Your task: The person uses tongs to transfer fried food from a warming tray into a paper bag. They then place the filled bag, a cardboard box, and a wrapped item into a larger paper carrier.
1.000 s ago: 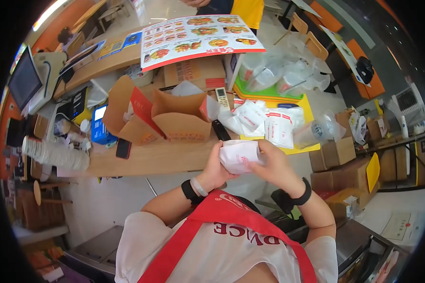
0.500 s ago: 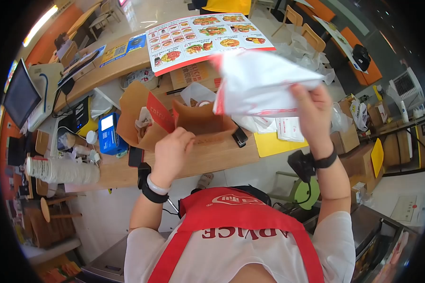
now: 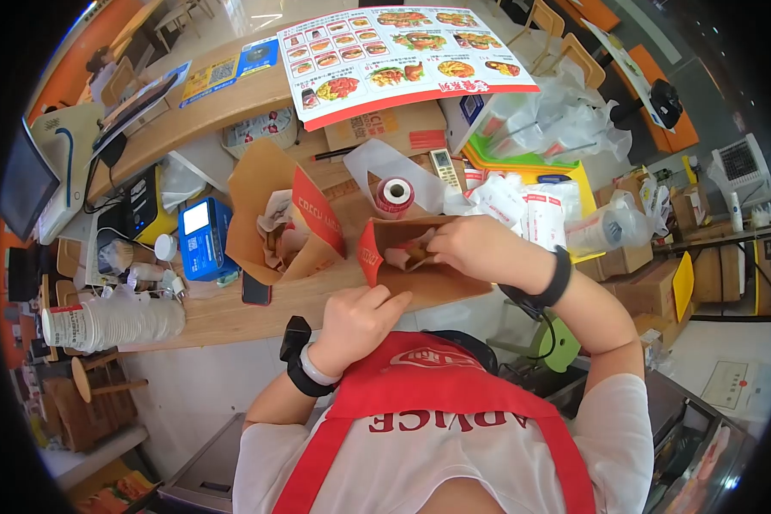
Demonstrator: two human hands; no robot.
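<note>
An opened brown paper bag (image 3: 450,281) with a red printed panel lies at the counter's front edge. My left hand (image 3: 360,321) is closed on its near rim, pinching the paper beside the red panel. Fingers curled, my right hand (image 3: 480,250) reaches into the bag's mouth and grips a white paper food packet (image 3: 400,255), whose brownish contents partly show; the bag wall hides the rest. To the left stands a second brown paper bag (image 3: 250,193), open at the top, with crumpled wrapped food (image 3: 281,230) inside.
Behind the near bag is a sticker roll (image 3: 395,197) and a remote control (image 3: 445,170). White packets (image 3: 543,218) lie right of them. A blue payment box (image 3: 206,240), a phone (image 3: 256,289) and stacked cups (image 3: 116,321) occupy the left. A menu board (image 3: 403,64) rises at the back.
My right hand has come down from holding a white-and-red packet in the air to inside the near bag. My left hand has moved right and nearer along the bag rim.
</note>
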